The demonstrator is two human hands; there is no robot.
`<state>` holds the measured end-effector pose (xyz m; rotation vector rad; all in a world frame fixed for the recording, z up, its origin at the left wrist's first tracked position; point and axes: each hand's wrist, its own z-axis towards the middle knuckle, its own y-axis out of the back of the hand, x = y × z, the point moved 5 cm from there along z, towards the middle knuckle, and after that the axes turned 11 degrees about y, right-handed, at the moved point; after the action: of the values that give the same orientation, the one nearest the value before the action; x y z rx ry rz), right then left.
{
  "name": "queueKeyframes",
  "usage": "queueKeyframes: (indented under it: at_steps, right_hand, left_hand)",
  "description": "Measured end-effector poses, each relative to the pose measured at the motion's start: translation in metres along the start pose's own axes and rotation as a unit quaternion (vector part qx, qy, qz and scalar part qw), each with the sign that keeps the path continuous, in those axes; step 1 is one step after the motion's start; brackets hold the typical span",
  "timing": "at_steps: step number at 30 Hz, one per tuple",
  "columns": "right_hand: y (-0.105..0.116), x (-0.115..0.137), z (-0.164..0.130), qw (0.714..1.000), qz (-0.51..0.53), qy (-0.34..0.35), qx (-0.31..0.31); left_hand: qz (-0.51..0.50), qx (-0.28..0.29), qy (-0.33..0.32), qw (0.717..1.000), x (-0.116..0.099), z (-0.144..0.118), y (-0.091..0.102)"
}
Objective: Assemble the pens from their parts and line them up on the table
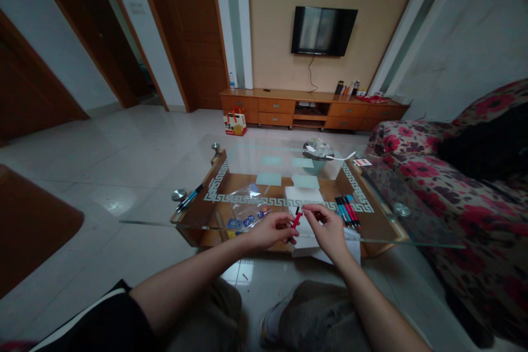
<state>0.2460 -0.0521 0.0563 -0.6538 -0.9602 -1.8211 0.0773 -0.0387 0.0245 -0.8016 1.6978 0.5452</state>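
My left hand [270, 229] grips a red pen [296, 220] over the near edge of the glass coffee table [148, 214]. My right hand [328, 226] is right beside it, fingertips pinched at the pen's upper end. White paper [304, 196] lies under and just beyond both hands. A row of several red, blue and black pens [347, 211] rests on the glass just right of my right hand. A clear plastic bag [246, 208] with small blue items lies left of my left hand.
Two blue pens [190, 197] lie at the table's left side. A small basket [317, 155] of white scraps stands at the far end. A floral sofa [462, 187] flanks the right. A TV cabinet [309, 109] and wall television [323, 30] are beyond.
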Motion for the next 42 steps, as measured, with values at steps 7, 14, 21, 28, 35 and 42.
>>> queueKeyframes:
  at_steps: [7,14,21,28,35,42]
  right_hand:
    - [-0.003,0.005,0.001,0.999,0.007,0.011,0.041]
    - [-0.006,0.009,0.001,0.997,0.016,0.026,0.065]
    - [-0.006,0.01,0.002,0.997,-0.009,0.043,0.069]
    - [-0.014,-0.015,-0.009,0.966,-0.173,0.032,0.189]
    - [-0.027,-0.033,-0.024,0.903,-0.303,-0.014,0.303]
    - [-0.033,-0.039,-0.028,0.868,-0.344,-0.032,0.356]
  left_hand:
    - [0.009,-0.007,-0.013,1.0,0.003,0.001,0.001]
    - [-0.005,-0.008,-0.019,1.0,0.001,0.0,0.002]
    - [-0.071,-0.04,-0.03,0.996,-0.004,0.002,0.005]
    - [-0.093,-0.189,-0.057,0.976,-0.007,0.003,0.03]
    - [-0.126,-0.236,-0.033,0.963,0.0,0.003,0.04]
    - [-0.142,-0.259,-0.023,0.955,0.001,0.003,0.041]
